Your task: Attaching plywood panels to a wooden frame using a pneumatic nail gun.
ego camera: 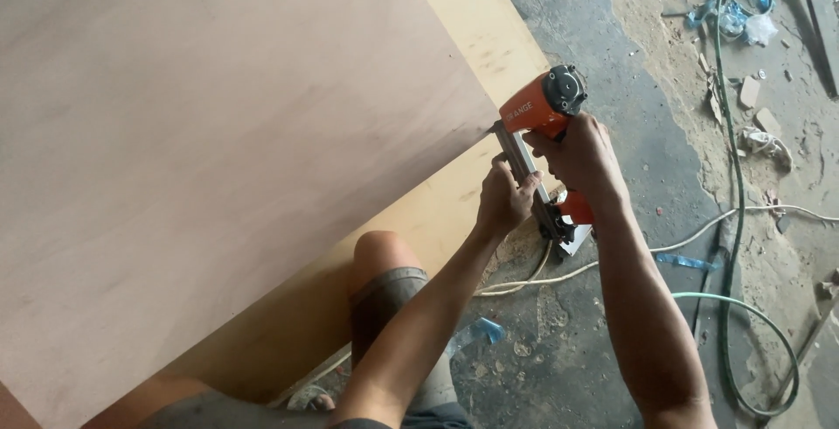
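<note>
My right hand grips the handle of an orange pneumatic nail gun, whose nose presses against the corner edge of a large pinkish plywood sheet. My left hand pinches the gun's silver nail magazine from the side. The sheet rests tilted over a yellowish board beneath it. My bent knee sits just below the sheet's lower edge.
Grey concrete floor with sawdust and wood scraps at the upper right. A green hose and a white air line run across the floor on the right. Blue plastic scraps lie near my leg.
</note>
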